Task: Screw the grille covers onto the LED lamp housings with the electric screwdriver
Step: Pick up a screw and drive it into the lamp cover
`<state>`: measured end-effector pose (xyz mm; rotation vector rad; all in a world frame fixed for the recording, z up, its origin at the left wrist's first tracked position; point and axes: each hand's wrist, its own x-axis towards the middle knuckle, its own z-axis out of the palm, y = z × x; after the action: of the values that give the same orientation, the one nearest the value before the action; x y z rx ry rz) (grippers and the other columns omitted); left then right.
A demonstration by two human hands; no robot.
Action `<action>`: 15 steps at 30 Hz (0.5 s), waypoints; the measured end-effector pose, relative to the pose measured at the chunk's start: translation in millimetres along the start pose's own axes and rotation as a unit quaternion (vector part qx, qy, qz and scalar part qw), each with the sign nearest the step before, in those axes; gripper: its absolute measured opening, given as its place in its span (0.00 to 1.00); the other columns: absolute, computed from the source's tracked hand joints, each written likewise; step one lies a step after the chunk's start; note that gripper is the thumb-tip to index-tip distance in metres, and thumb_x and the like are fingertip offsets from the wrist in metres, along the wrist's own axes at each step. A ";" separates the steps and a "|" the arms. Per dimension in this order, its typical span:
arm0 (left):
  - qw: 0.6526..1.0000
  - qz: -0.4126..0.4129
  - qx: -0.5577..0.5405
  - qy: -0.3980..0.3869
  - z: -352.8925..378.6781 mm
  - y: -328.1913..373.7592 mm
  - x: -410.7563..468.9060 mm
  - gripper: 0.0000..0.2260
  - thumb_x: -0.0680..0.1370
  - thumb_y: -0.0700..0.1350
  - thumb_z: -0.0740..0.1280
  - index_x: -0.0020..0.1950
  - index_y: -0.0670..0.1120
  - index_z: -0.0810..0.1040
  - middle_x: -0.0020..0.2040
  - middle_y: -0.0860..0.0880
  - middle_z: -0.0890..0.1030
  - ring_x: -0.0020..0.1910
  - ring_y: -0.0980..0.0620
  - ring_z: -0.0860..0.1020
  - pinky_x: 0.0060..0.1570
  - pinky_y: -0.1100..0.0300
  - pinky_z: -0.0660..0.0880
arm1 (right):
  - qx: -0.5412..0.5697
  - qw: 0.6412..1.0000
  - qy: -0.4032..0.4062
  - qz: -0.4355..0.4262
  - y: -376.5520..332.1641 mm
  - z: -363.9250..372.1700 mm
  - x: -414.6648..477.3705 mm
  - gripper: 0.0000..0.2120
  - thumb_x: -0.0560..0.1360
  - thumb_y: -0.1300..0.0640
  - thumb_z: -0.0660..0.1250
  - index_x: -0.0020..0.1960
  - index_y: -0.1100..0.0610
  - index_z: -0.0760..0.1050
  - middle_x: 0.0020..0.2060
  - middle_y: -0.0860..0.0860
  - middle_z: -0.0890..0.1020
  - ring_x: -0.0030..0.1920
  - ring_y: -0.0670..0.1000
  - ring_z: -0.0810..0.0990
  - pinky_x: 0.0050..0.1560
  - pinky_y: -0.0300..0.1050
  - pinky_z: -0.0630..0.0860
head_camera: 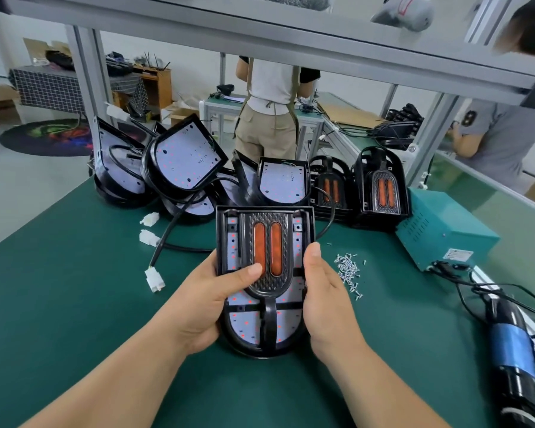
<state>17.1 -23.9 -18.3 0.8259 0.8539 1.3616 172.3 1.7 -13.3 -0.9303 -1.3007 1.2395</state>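
Gripping the lamp housing [264,333] from both sides, the fingers [247,271] of the left hand [217,301] curl round its left edge, with the thumb pressed on the grille cover [267,219] beside the two orange lenses. The right hand [328,301] clasps the right edge with its thumb along the rim, its other fingers hidden behind. The housing is tilted up over the green worktop [74,288], square end away from the person, with the cover seated in it. Just right of the right hand lies a small heap of screws [348,270]. Further right stands a teal power box [445,230]. Near the worktop's right edge lies the electric screwdriver [513,350], black with a blue band. White connectors [150,219] on black cables lie left of the housing. Behind it, open housings [186,159] with white LED boards are piled, and to their right stand two lamps [382,186] with covers fitted. Beyond, two people stand at other worktops
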 end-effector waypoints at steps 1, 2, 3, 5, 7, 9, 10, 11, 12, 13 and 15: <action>1.000 -0.008 -0.011 0.001 0.5 0.1 -0.3 0.22 0.68 0.41 0.74 0.62 0.42 0.80 0.57 0.40 0.84 0.56 0.40 0.84 0.55 0.45 0.81 | -0.003 1.000 0.004 -0.003 1.2 0.6 0.3 0.24 0.76 0.38 0.55 0.47 0.50 0.86 0.48 0.46 0.87 0.52 0.44 0.85 0.47 0.30 0.76; 1.000 -0.015 -0.019 0.002 1.6 0.3 -0.7 0.23 0.67 0.42 0.76 0.61 0.42 0.80 0.56 0.39 0.84 0.55 0.40 0.84 0.53 0.46 0.82 | -0.010 1.000 0.007 -0.007 2.1 1.7 0.1 0.24 0.76 0.38 0.55 0.47 0.49 0.86 0.48 0.46 0.87 0.52 0.44 0.85 0.48 0.31 0.77; 1.000 -0.020 -0.020 0.004 2.7 0.6 -0.9 0.25 0.65 0.44 0.78 0.61 0.41 0.81 0.56 0.39 0.85 0.54 0.40 0.84 0.51 0.47 0.82 | -0.020 1.000 0.011 -0.011 2.4 2.4 -0.6 0.23 0.78 0.39 0.54 0.46 0.46 0.86 0.48 0.45 0.87 0.52 0.44 0.85 0.49 0.31 0.76; 1.000 -0.024 -0.007 0.016 4.4 2.0 -0.6 0.25 0.63 0.43 0.80 0.59 0.41 0.81 0.55 0.39 0.85 0.53 0.40 0.84 0.49 0.48 0.83 | -0.034 0.999 0.017 -0.009 3.2 1.7 -0.4 0.22 0.81 0.42 0.54 0.44 0.44 0.86 0.46 0.42 0.87 0.50 0.40 0.84 0.47 0.28 0.75; 0.999 -0.025 0.000 0.028 5.2 3.4 0.3 0.24 0.65 0.43 0.77 0.60 0.40 0.80 0.54 0.39 0.85 0.51 0.40 0.85 0.45 0.49 0.83 | -0.063 0.998 0.008 0.008 2.7 -1.9 1.5 0.24 0.83 0.43 0.53 0.46 0.48 0.85 0.46 0.40 0.87 0.50 0.37 0.83 0.46 0.25 0.73; 0.999 -0.035 -0.002 0.035 6.2 3.7 0.3 0.24 0.65 0.43 0.75 0.60 0.39 0.80 0.53 0.38 0.85 0.50 0.40 0.85 0.43 0.50 0.83 | -0.114 0.993 -0.013 0.029 0.9 -6.3 3.9 0.25 0.83 0.42 0.51 0.50 0.52 0.84 0.47 0.41 0.87 0.51 0.39 0.83 0.47 0.28 0.75; 0.998 -0.046 -0.004 0.039 7.2 3.6 0.0 0.23 0.66 0.43 0.74 0.60 0.39 0.80 0.53 0.38 0.85 0.50 0.40 0.85 0.42 0.49 0.83 | -0.141 0.989 -0.018 0.041 -0.8 -8.4 5.2 0.26 0.83 0.41 0.51 0.52 0.54 0.84 0.48 0.44 0.87 0.52 0.42 0.83 0.50 0.32 0.76; 0.997 -0.061 -0.004 0.044 8.4 3.6 -0.6 0.23 0.66 0.42 0.74 0.61 0.39 0.79 0.53 0.38 0.85 0.49 0.39 0.85 0.41 0.48 0.83 | -0.166 0.984 -0.019 0.058 -2.4 -10.4 6.8 0.27 0.83 0.41 0.51 0.53 0.56 0.83 0.49 0.47 0.87 0.54 0.46 0.83 0.55 0.38 0.78; 0.996 -0.079 -0.003 0.047 10.0 3.5 -1.7 0.23 0.67 0.42 0.73 0.61 0.38 0.79 0.53 0.38 0.85 0.49 0.39 0.85 0.41 0.47 0.83 | -0.189 0.979 -0.018 0.079 -3.8 -12.6 8.3 0.27 0.83 0.41 0.51 0.52 0.57 0.83 0.49 0.49 0.86 0.55 0.50 0.83 0.58 0.44 0.77; 0.994 -0.099 -0.001 0.049 11.5 3.7 -3.0 0.23 0.68 0.42 0.73 0.62 0.38 0.79 0.54 0.37 0.85 0.50 0.38 0.85 0.41 0.46 0.83 | -0.210 0.972 -0.016 0.103 -5.6 -15.2 9.2 0.27 0.83 0.41 0.51 0.51 0.58 0.82 0.50 0.52 0.86 0.55 0.53 0.82 0.59 0.46 0.77; 0.989 -0.139 0.005 0.049 13.5 5.2 -6.3 0.22 0.69 0.42 0.72 0.61 0.36 0.80 0.54 0.36 0.85 0.51 0.38 0.85 0.42 0.45 0.83 | -0.253 0.956 -0.017 0.148 -9.6 -20.4 9.8 0.27 0.83 0.40 0.53 0.48 0.59 0.81 0.49 0.54 0.85 0.52 0.56 0.82 0.53 0.45 0.75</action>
<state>26.4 -30.1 -7.2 0.6241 1.0141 1.1583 192.2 12.8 -4.2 -1.5186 -1.5846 1.1653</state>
